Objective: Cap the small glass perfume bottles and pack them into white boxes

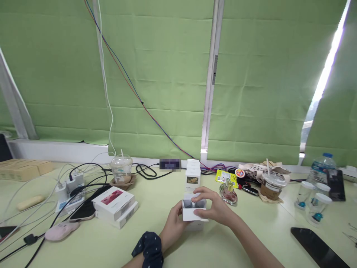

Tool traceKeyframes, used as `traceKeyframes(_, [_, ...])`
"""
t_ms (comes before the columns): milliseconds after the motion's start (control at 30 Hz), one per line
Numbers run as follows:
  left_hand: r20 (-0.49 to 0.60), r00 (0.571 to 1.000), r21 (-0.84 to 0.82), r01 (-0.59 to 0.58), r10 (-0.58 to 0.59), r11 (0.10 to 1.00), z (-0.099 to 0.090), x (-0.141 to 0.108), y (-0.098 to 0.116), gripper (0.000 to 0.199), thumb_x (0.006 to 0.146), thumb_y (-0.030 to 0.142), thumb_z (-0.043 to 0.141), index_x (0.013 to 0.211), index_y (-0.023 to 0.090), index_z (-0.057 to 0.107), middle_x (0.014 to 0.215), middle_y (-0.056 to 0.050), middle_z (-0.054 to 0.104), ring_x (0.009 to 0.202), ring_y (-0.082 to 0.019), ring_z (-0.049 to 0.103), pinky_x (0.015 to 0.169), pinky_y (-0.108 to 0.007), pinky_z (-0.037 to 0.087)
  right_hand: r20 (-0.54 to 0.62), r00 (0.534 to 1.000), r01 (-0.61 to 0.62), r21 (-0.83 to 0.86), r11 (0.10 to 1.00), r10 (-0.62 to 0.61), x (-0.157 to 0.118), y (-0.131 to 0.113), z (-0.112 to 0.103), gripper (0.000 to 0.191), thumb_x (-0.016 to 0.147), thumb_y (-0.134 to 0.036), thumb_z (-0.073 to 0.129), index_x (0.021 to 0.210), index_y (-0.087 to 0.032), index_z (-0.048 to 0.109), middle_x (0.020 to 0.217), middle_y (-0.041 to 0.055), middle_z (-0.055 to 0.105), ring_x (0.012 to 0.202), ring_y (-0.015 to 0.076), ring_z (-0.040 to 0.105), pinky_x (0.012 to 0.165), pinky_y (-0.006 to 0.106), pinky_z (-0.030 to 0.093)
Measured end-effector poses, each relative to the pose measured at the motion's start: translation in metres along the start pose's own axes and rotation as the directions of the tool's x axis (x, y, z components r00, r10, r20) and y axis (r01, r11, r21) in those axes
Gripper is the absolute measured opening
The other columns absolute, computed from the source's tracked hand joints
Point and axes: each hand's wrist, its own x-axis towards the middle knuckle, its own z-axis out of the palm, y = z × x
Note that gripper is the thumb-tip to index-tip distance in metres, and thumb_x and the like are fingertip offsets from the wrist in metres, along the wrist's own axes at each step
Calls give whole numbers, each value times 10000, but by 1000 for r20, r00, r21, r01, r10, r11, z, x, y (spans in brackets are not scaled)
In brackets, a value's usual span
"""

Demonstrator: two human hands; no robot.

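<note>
A small open white box [191,214] with a grey inside is tilted toward me at the front middle of the table. My left hand [173,226] is closed round its left side and underside. From the right, my right hand [216,209] has its thumb against the box's front wall, and its fingers reach over the opening. Close to those fingertips, a small silvery piece [193,204] shows inside; its kind is hard to make out. Behind it stands a row of white boxes [192,172], the nearest with a picture on it. Another white box edge [195,226] shows below.
On the left are stacked white boxes [114,203], a phone [85,208], tangled cables and a plastic cup [122,169]. Rightward stand a perfume bottle [228,194], an iced drink [272,186], small clear jars [318,210] and a black phone [316,245]. Green blinds [161,74] hang behind.
</note>
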Motion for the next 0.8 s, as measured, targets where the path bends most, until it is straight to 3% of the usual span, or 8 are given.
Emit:
traceKeyframes(333, [7,1000,-49,5,-5,999,1,0,0,407,710,271,748,1087,156,645,1074,-106,724,987,-288,655,859,-374,511,10,999,-34,-45,998,35,-1,10,6,171,695,-237,738,865,-233,748,1155,88,580,1040,240,595,935,380,432])
traceKeyframes(500, [26,1000,-79,4,-2,997,2,-1,3,444,725,266,736,1143,165,625,1135,-107,700,1029,-292,640,879,-379,502,-13,998,52,-122,991,-54,-2,10,6,159,704,-232,737,863,-235,747,1168,95,543,1108,248,536,966,395,401])
traceKeyframes(633, [6,1000,-22,-2,2,1000,0,-1,-3,414,709,241,749,1102,171,638,1095,-89,708,1010,-278,638,870,-357,494,-33,982,176,-188,966,-186,-2,9,7,109,700,-192,730,802,-225,712,1037,70,570,1043,232,536,932,386,406])
traceKeyframes(800, [-22,1000,-13,-9,9,1000,-2,-2,-11,365,707,230,745,1032,182,586,1026,-77,702,957,-253,634,874,-358,475,-61,991,103,-188,977,-117,-3,7,8,267,670,-130,706,869,-223,554,888,12,593,869,198,550,812,342,432])
